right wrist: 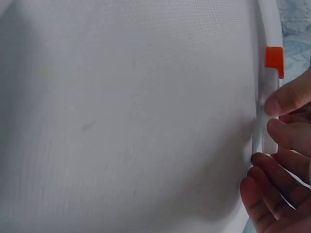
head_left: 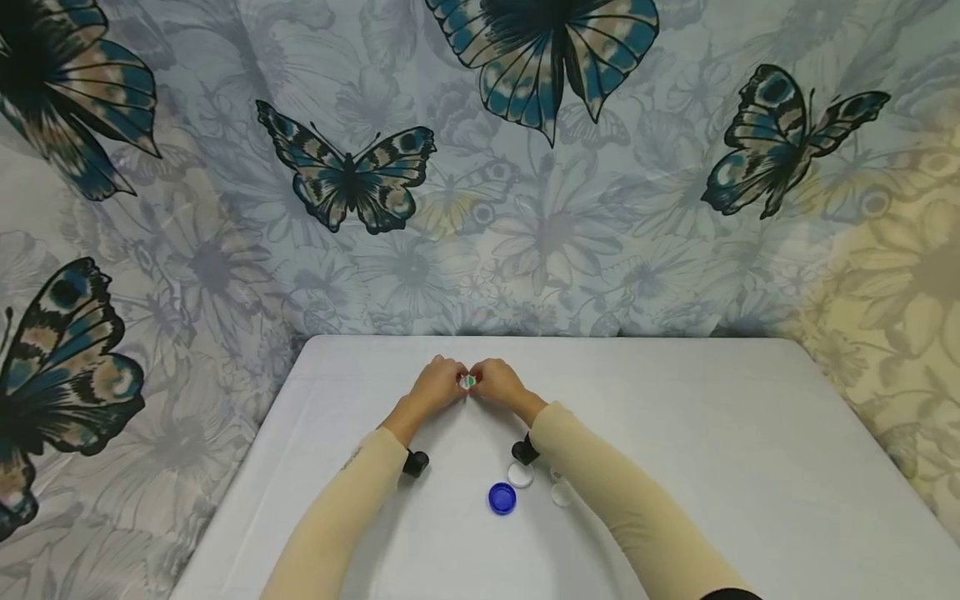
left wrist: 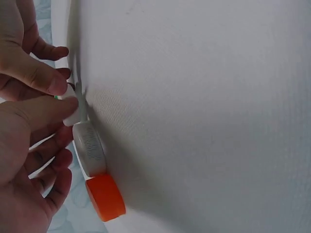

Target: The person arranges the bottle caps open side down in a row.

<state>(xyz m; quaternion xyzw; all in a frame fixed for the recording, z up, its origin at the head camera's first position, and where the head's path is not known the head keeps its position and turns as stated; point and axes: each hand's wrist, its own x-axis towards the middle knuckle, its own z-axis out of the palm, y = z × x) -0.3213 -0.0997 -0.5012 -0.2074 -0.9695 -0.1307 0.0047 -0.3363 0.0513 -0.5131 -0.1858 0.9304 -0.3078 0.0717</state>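
In the head view my left hand and right hand meet over the far part of the table. Between their fingertips they pinch a small white piece with a green patch. Up close in the left wrist view, both thumbs press on this white piece. In line with it, beside the left fingers, are a round white cap with raised lettering and an orange cap. The orange cap also shows past the left thumb in the right wrist view; the hands hide it from the head camera.
Nearer the body on the white table lie a blue cap, a white cap and a pale cap partly beside the right sleeve. A butterfly-patterned cloth rises behind the table's far edge.
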